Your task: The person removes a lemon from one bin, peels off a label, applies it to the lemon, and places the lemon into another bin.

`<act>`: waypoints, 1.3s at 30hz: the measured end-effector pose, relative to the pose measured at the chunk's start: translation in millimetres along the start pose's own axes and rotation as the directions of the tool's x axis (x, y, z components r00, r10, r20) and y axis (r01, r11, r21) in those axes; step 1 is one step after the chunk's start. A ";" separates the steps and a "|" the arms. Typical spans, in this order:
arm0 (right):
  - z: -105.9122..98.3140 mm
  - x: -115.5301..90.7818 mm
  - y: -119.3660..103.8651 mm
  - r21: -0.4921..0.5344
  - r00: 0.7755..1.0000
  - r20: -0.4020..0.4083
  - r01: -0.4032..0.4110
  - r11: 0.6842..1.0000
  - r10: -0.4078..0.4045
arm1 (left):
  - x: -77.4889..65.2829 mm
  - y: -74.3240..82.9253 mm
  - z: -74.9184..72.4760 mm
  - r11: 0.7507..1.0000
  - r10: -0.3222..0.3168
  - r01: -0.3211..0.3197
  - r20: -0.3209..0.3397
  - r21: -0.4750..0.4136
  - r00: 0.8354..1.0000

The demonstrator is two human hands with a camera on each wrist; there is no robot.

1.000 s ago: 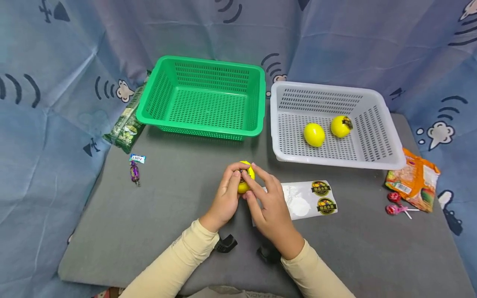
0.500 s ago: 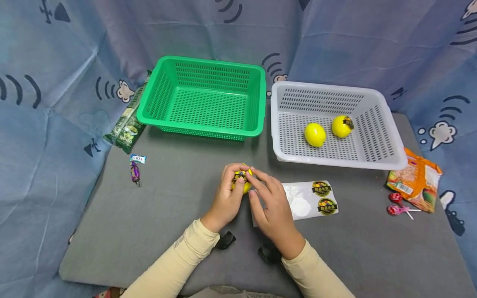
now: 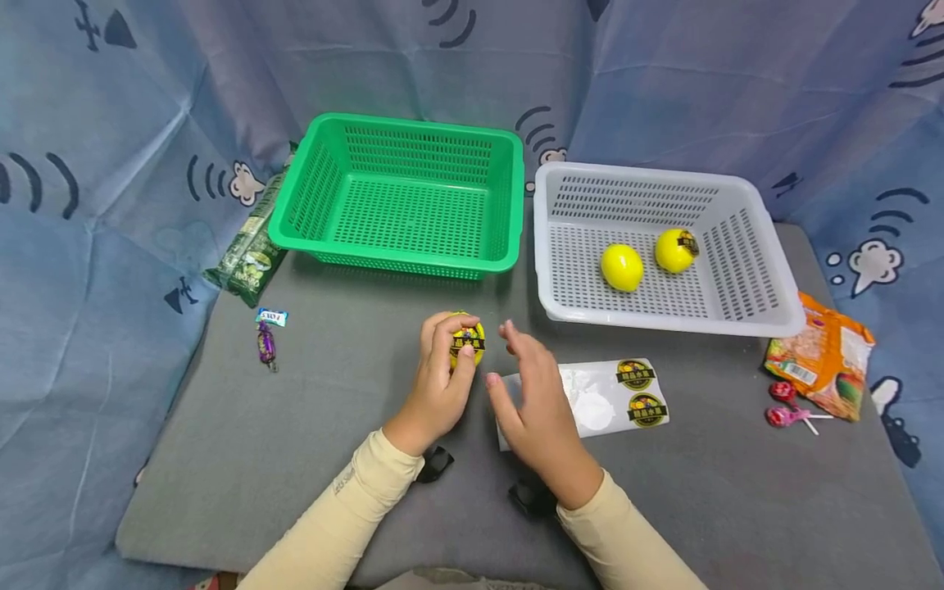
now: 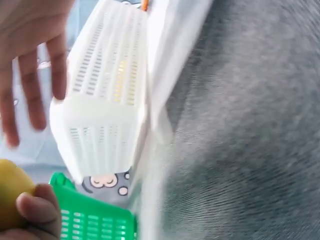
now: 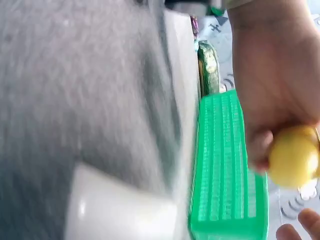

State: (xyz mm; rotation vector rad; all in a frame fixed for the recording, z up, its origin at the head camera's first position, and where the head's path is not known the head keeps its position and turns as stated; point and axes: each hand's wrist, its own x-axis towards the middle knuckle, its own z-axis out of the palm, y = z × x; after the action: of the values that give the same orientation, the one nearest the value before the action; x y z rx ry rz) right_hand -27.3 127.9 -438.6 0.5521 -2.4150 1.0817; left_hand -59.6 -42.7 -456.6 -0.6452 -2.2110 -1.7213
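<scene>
My left hand point(image 3: 431, 389) grips a yellow lemon point(image 3: 478, 329), with its thumb across the front. A round black-and-gold sticker point(image 3: 466, 342) faces up on that lemon, partly hidden by the fingers. To the right, my right hand point(image 3: 542, 410) hovers apart from the fruit, its fingers extended and holding nothing. The right wrist view has the lemon point(image 5: 294, 159) in the left hand point(image 5: 275, 75) from the other side. Beneath and beside the right hand lies a white sticker sheet point(image 3: 590, 401) with two round stickers at its right end.
A green basket point(image 3: 413, 266) stands at the back. Right of it, a white basket point(image 3: 627, 315) holds two lemons point(image 3: 622, 268), one with a sticker. A green packet point(image 3: 254, 254) and wrapped candies point(image 3: 267, 344) lie left. An orange bag point(image 3: 819, 352) and lollipops point(image 3: 785, 415) lie right.
The fingers of the right hand have come off the lemon and spread apart from it. Holding the lemon, the left hand has shifted left and slightly away from me, with the sticker now more visible.
</scene>
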 end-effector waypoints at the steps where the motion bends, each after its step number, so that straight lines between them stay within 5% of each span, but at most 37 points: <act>1: -4.6 1.5 3.1 0.005 1.000 -0.031 -0.004 1.000 0.004 | -0.1 0.5 -1.3 1.000 -0.023 0.023 -0.013 -0.010 1.000; 4: -30.2 10.5 18.1 -0.043 0.985 -0.168 -0.040 0.998 0.032 | -0.2 -0.5 -5.3 0.994 -0.104 0.102 -0.070 -0.034 0.992; 8: -82.9 22.3 45.9 -0.182 0.952 -0.271 -0.195 0.964 0.141 | -1.2 -3.1 -14.6 0.975 -0.218 0.212 -0.096 -0.068 0.971; 11: -109.6 18.2 63.4 -0.286 0.927 -0.235 -0.354 0.890 0.293 | -2.3 -5.3 -22.0 0.962 -0.268 0.262 -0.076 -0.082 0.960; 15: -117.7 7.5 75.1 -0.363 0.872 -0.146 -0.486 0.795 0.466 | 4.1 -5.6 -29.4 0.960 -0.266 0.261 -0.036 -0.101 0.963; 20: -117.9 4.1 76.9 -0.350 0.862 -0.131 -0.502 0.791 0.489 | 38.6 9.7 -29.2 0.960 -0.189 0.199 0.069 -0.195 0.980; 24: -116.0 5.8 75.4 -0.337 0.871 -0.140 -0.488 0.805 0.470 | 81.5 32.2 -8.3 0.959 -0.100 0.136 0.152 -0.250 0.983; 27: -112.4 6.9 74.8 -0.327 0.869 -0.148 -0.493 0.806 0.472 | 115.2 42.4 20.5 0.962 -0.090 0.144 0.227 -0.233 0.970; 33: -99.6 13.3 81.2 -0.320 0.869 -0.118 -0.491 0.810 0.480 | 162.9 30.8 77.0 0.973 -0.223 0.233 0.337 0.011 0.915; 39: -92.0 19.9 83.4 -0.313 0.879 -0.093 -0.472 0.824 0.468 | 178.0 13.1 100.8 0.933 -0.339 0.262 0.350 0.249 0.873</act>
State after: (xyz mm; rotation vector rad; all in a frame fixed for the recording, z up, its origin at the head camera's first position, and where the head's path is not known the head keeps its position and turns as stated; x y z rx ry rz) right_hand -66.3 246.4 -422.3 -0.1803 -2.7155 0.8149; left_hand -201.0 89.3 -388.8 -0.6681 -2.8508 -1.5845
